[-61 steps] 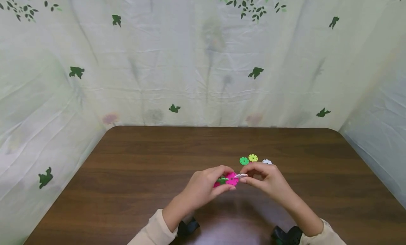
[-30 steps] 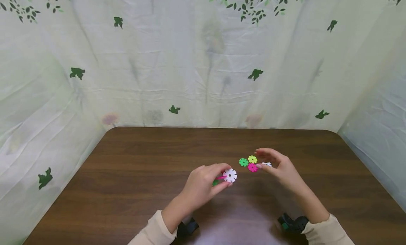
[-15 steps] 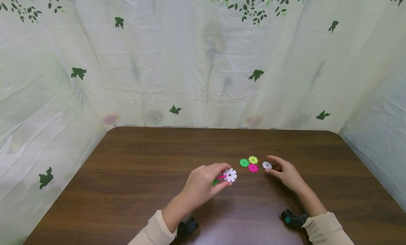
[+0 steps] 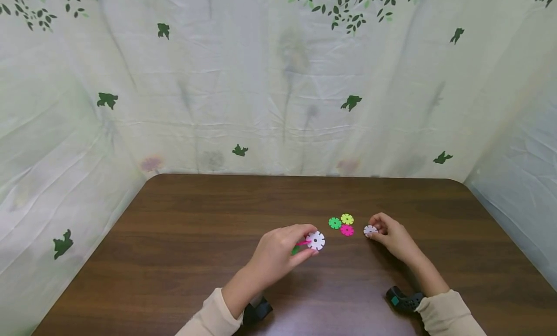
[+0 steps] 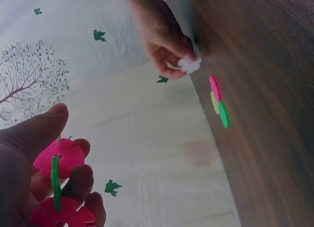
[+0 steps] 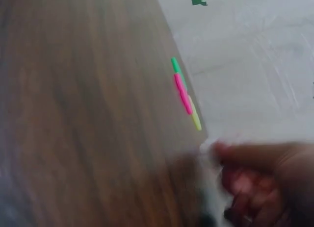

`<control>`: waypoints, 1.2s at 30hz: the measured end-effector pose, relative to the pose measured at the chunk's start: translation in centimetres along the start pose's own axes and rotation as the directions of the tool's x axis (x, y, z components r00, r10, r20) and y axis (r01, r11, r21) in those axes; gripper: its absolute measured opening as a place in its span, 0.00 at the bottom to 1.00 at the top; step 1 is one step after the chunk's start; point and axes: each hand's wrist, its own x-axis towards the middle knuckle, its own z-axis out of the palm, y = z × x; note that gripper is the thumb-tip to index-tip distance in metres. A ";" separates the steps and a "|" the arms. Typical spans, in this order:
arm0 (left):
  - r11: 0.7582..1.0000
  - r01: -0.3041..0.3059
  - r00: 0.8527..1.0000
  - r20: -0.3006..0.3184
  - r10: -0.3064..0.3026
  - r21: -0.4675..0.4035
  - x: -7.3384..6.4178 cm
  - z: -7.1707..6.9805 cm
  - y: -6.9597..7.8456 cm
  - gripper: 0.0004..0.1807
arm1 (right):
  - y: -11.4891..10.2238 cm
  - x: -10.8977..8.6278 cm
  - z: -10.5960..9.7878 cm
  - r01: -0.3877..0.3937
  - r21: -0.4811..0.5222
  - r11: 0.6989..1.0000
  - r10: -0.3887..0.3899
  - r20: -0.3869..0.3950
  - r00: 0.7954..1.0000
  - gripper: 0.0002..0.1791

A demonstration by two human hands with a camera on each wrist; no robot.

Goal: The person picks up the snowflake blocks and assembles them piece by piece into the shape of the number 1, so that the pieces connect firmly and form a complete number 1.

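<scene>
gripping a chain of small notched discs, the left hand [image 4: 278,251] has its thumb below and a finger above the chain's white end [image 4: 316,241], which faces the head camera just beyond the fingertips. seen from the left wrist, the rest of the chain [image 5: 55,180] sits against the curled fingers: an upper pink disc [image 5: 68,158], then a green link [image 5: 55,169] edge-on, then a lower pink disc [image 5: 59,213] nearest the palm, partly cut off by the picture's edge.

well apart from it, to its right, the right hand [image 4: 396,237] pinches a loose white disc [image 4: 369,229] between thumb and fingers, holding it by the side nearest the palm. the right wrist view is blurred here, and i cannot tell whether this disc touches the table [image 4: 217,258].

between the two hands, a little farther from the person than the left fingertips and just left of the right ones, three discs lie flat and close together. the green disc [image 4: 334,223] is nearest the left hand, the yellow disc [image 4: 346,219] is farthest from the person, and the pink disc [image 4: 347,230] lies on the near side of the yellow.

behind each hand comes a black wrist device, left [image 4: 257,312] and right [image 4: 404,299], then a cream sleeve [image 4: 448,309]. beyond both hands, past the table's far edge, hangs a pale cloth [image 4: 261,84] printed with green birds and leaves.
</scene>
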 end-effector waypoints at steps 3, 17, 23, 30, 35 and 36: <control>1.000 0.004 1.000 0.008 -0.004 0.000 0.0 0.0 0.0 0.19 | -1.1 -0.1 -0.4 0.037 0.121 0.992 -0.035 -0.021 0.999 0.12; 0.999 0.032 0.999 0.029 -0.032 -0.020 -0.2 0.3 0.2 0.20 | -9.8 -2.4 -0.6 0.239 0.284 0.929 -0.253 0.016 0.967 0.09; 0.999 0.047 0.998 0.041 -0.047 -0.007 -0.2 0.3 0.5 0.20 | -11.7 -3.4 0.3 0.366 0.314 0.876 -0.390 0.015 0.921 0.09; 0.997 0.062 0.996 0.064 -0.059 -0.043 -0.2 0.2 0.7 0.20 | -12.2 -3.8 1.1 0.475 0.254 0.842 -0.483 -0.034 0.875 0.11; 0.996 0.066 0.996 0.067 -0.061 -0.067 -0.2 0.1 0.8 0.20 | -12.4 -4.0 1.3 0.492 0.238 0.837 -0.488 -0.079 0.869 0.14; 0.995 0.065 0.996 0.064 -0.061 -0.071 -0.2 0.1 0.8 0.20 | -12.5 -4.0 1.3 0.487 0.251 0.837 -0.483 -0.082 0.872 0.14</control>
